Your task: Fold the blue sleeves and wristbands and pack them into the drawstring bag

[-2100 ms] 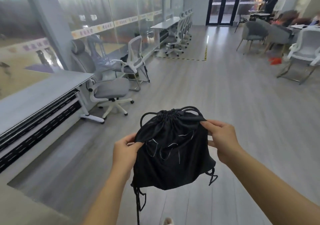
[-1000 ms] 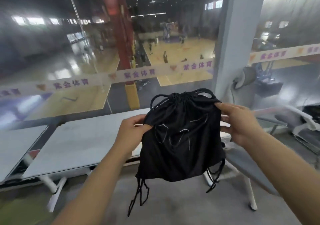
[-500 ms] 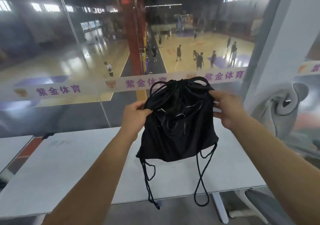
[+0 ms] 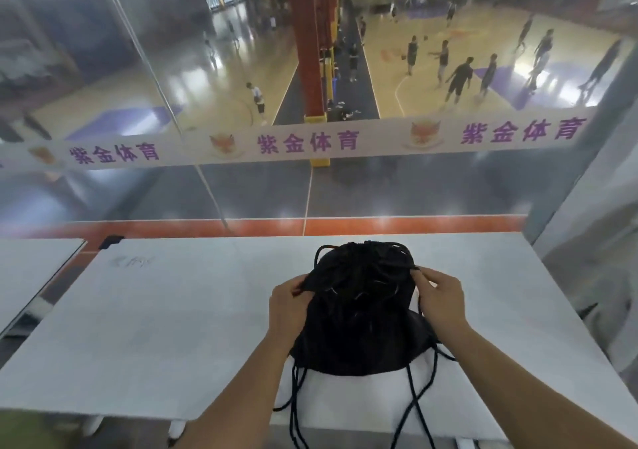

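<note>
a second white desk (image 4: 31,276) shows at the far left edge, with a gap between it and the main white desk (image 4: 165,327), which is bare on its left half. no blue sleeves or wristbands are visible anywhere in view, so i cannot tell whether they are already inside the bag or somewhere out of sight.

the left hand (image 4: 288,305) pinches the left side of the black drawstring bag (image 4: 359,314) just below its neck, fingers closed on the fabric. the bag sits in the middle of the frame, over the right half of the desk near its front edge; its mouth is gathered shut at the top, and its lower body seems to rest on or just above the desk surface, though i cannot tell which. the black cords (image 4: 298,400) dangle from its bottom corners past the desk's front edge.

the right hand (image 4: 440,298) grips the bag's right side at the same height, clenched on cloth and cord.

beyond the desk, a glass wall with a printed banner (image 4: 310,143) overlooks a basketball court.

risks from here, as i judge them: the hanging cords could snag on the desk edge if the bag is slid back. with the mouth cinched, pulling at the sides alone may tighten it rather than open it. the thin fabric could slip from pinched fingers and the bag could slump off the front edge.
</note>
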Demonstrator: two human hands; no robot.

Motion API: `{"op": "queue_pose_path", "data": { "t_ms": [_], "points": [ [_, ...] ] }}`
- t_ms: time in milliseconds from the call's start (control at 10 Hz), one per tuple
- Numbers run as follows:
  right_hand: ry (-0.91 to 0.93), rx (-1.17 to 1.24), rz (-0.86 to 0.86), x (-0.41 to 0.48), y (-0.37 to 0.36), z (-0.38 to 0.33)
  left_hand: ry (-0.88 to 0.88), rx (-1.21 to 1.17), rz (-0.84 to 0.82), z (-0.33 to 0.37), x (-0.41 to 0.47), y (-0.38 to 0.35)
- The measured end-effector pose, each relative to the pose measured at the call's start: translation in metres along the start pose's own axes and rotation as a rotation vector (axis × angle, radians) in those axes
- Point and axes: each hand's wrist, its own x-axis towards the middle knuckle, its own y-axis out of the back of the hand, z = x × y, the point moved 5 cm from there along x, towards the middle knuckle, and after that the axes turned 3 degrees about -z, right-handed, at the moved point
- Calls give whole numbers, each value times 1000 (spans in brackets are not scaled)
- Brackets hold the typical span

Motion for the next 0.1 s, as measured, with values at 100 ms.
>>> {"op": "queue_pose_path", "data": {
  "t_ms": [100],
  "points": [
    [13,-28,-8,2,-1,-5,21,-34,-8,-5,1,-2]
  ]
}}
